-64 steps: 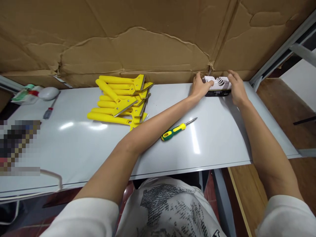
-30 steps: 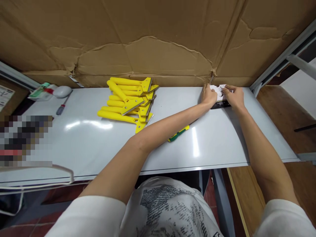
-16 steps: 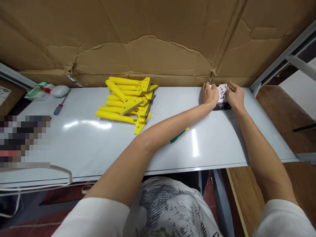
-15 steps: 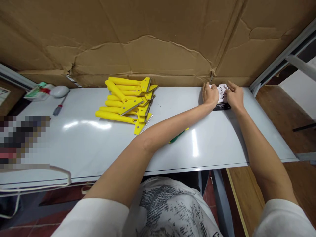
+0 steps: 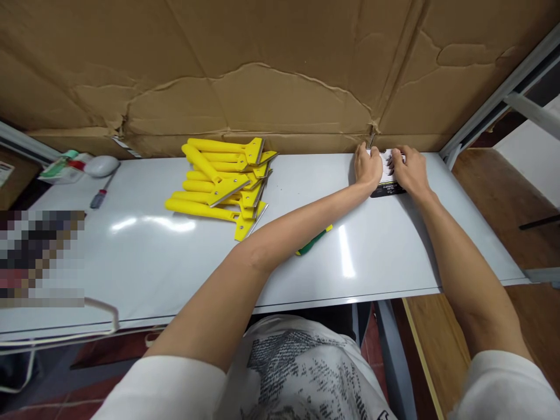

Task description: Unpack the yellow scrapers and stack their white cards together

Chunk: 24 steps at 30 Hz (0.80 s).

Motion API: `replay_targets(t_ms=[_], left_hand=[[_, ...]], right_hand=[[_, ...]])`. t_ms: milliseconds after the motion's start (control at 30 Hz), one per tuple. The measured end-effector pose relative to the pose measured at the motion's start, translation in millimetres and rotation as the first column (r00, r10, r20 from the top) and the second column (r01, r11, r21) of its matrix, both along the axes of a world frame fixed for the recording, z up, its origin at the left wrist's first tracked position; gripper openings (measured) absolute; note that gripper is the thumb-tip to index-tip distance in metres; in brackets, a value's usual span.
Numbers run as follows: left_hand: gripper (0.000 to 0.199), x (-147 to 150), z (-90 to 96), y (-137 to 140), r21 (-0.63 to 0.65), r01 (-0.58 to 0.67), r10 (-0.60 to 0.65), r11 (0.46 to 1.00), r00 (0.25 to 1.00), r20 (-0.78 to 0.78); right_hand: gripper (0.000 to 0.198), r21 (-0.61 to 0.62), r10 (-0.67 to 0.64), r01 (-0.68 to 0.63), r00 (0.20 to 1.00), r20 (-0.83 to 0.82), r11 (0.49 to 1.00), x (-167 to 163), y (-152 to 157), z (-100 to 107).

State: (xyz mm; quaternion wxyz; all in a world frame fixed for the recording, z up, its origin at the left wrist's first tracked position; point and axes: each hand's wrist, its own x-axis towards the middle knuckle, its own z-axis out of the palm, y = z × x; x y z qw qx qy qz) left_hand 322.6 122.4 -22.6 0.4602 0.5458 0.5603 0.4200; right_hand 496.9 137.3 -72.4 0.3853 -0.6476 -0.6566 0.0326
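At the back right of the white table, a small flat black-and-white packet (image 5: 387, 189) with printed lettering lies between my two hands. My left hand (image 5: 368, 167) is closed at its left edge, with the fingers curled behind it. On the opposite edge, my right hand (image 5: 411, 171) has its fingers bent over the white part. The fingers hide much of the packet. To the left, several yellow scrapers (image 5: 219, 188) with metal blades lie in a loose pile. Partly under my left forearm is a green tool with yellow ends (image 5: 311, 243).
A tall cardboard sheet (image 5: 280, 99) stands along the table's back edge. At the left are a small screwdriver (image 5: 98, 199), a rounded white object (image 5: 101, 167) and a plastic packet (image 5: 61, 170). A metal frame (image 5: 481, 111) rises at the right.
My right fingers have shifted slightly left and inward over the packet, covering more of its white part. The view has moved a little; the scraper pile lies as before.
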Motion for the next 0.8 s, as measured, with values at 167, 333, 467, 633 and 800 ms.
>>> replay_targets(t_ms=[167, 333, 467, 633, 800], left_hand=[[0.064, 0, 4.8, 0, -0.008, 0.003, -0.004, 1.0, 0.999, -0.032], [0.063, -1, 6.7, -5, -0.015, -0.013, 0.012, 1.0, 0.998, -0.055], [0.061, -1, 5.4, -9, -0.004, -0.024, 0.023, 1.0, 0.997, -0.069], [0.061, -2, 3.8, -4, 0.018, -0.034, 0.035, 0.999, 0.998, -0.057], [0.062, -1, 6.1, 2, 0.019, -0.041, 0.042, 0.999, 0.998, -0.052]], right_hand=[[0.073, -0.042, 0.011, -0.01, 0.999, 0.031, 0.999, -2, 0, -1], [0.059, -0.061, -0.061, 0.064, 0.997, 0.041, 0.996, -3, 0, 4], [0.053, -0.069, -0.043, 0.043, 0.999, 0.002, 0.997, -7, -2, 7], [0.056, -0.049, -0.019, 0.017, 0.999, -0.04, 0.999, -2, 1, 7], [0.064, -0.014, 0.015, -0.017, 0.996, -0.084, 1.0, 6, 18, 0]])
